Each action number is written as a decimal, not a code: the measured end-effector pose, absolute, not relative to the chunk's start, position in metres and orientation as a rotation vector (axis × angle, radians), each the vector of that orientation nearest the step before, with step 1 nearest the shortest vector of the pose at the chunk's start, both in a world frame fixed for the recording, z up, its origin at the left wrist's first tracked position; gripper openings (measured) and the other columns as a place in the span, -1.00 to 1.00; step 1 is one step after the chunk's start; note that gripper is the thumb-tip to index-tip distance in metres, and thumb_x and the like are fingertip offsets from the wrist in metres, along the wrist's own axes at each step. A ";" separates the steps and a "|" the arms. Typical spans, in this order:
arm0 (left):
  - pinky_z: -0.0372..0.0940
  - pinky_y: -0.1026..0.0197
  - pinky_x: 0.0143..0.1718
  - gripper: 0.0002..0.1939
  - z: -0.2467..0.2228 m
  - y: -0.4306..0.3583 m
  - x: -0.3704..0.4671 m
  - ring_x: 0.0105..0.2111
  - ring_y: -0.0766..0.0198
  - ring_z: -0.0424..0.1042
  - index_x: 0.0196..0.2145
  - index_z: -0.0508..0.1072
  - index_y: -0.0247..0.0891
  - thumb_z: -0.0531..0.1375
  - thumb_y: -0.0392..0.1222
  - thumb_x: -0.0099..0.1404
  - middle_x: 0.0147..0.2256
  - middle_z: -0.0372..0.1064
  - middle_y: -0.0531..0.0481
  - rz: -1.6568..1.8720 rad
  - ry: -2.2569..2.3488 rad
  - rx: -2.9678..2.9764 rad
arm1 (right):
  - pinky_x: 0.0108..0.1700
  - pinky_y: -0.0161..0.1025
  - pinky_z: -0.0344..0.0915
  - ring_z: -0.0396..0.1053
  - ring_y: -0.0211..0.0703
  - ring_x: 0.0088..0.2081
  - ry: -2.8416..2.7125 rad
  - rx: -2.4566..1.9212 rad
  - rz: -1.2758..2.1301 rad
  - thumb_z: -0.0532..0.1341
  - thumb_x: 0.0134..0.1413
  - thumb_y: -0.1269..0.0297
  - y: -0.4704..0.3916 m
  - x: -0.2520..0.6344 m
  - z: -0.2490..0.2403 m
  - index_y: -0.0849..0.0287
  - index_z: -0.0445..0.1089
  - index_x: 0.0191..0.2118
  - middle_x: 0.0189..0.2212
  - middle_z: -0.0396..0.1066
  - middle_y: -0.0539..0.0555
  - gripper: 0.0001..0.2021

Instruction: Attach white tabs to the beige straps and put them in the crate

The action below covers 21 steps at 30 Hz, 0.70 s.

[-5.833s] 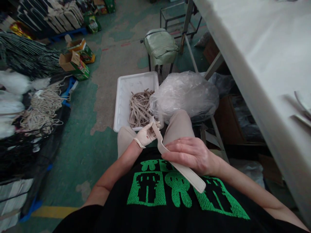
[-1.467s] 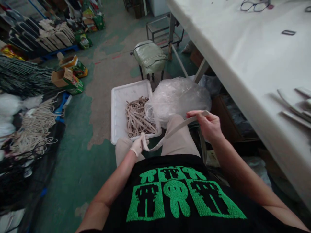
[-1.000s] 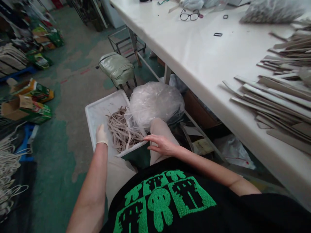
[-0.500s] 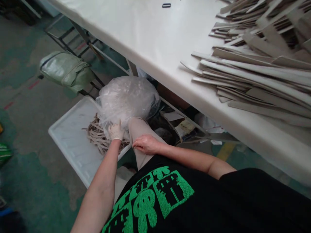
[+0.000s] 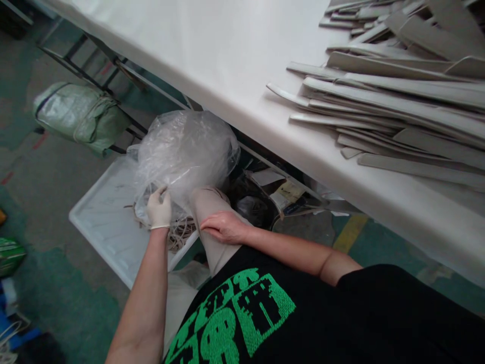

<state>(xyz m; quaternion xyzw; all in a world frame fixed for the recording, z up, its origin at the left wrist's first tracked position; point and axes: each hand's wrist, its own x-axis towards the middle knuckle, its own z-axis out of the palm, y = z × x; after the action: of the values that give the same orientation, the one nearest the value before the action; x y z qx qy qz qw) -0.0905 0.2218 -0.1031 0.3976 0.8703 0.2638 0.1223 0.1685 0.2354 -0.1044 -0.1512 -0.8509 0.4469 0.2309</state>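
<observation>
My left hand [image 5: 159, 208], in a pale glove, pinches the edge of a clear plastic bag [image 5: 185, 149] at the bag's lower left. Beneath that edge, a tangle of thin beige strips [image 5: 181, 235] lies on a white plastic tray [image 5: 104, 217], partly covered by the plastic. My right hand [image 5: 223, 226] is bare and rests on my raised knee, its fingers held together with no object showing in them; the underside of the fingers is hidden.
A white table [image 5: 227, 65] crosses the view above my legs, bearing stacked grey-beige strips [image 5: 394, 106]. A green wrapped bundle [image 5: 81, 114] sits at the left, near a metal frame. Under the table are a dark bag [image 5: 252, 207] and papers.
My left hand has moved left, and the plastic edge now spreads over more of the thin strips. My right hand stays on the knee. The whole view has shifted slightly.
</observation>
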 end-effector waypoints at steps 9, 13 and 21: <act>-0.01 -0.09 0.37 -0.34 -0.107 0.189 0.016 0.36 -0.05 0.06 0.34 0.15 -0.23 0.15 -0.13 0.33 0.35 0.08 -0.23 0.655 2.221 1.653 | 0.07 -0.10 0.37 0.45 -0.06 0.01 -2.139 -0.960 1.279 0.19 0.26 0.42 0.251 0.184 -0.119 0.17 0.51 -0.08 -0.02 0.52 0.18 -0.81; 0.01 -0.09 0.35 -0.21 -0.118 0.213 -0.029 0.37 -0.05 0.03 0.39 0.03 -0.34 0.19 -0.07 0.30 0.36 0.03 -0.32 0.521 2.584 1.425 | 0.07 -0.01 0.35 0.41 0.03 0.04 -2.380 -0.763 1.157 0.21 0.26 0.36 0.247 0.178 -0.107 0.15 0.52 -0.07 0.04 0.50 0.19 -0.81; -0.02 -0.09 0.32 -0.59 -0.133 0.211 -0.067 0.19 0.02 0.33 0.11 0.50 -0.11 0.08 -0.25 0.36 0.02 0.53 -0.11 -0.030 2.341 1.527 | 0.03 -0.01 0.37 0.42 0.05 -0.01 -2.385 -0.679 1.103 0.22 0.25 0.40 0.253 0.168 -0.112 0.18 0.52 -0.09 -0.01 0.52 0.19 -0.82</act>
<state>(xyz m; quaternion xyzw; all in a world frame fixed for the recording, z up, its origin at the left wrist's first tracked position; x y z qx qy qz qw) -0.0672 0.2111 -0.1327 0.5381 0.8249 -0.0106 0.1725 0.1680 0.2534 -0.1115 -0.2447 -0.8586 0.3972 0.2123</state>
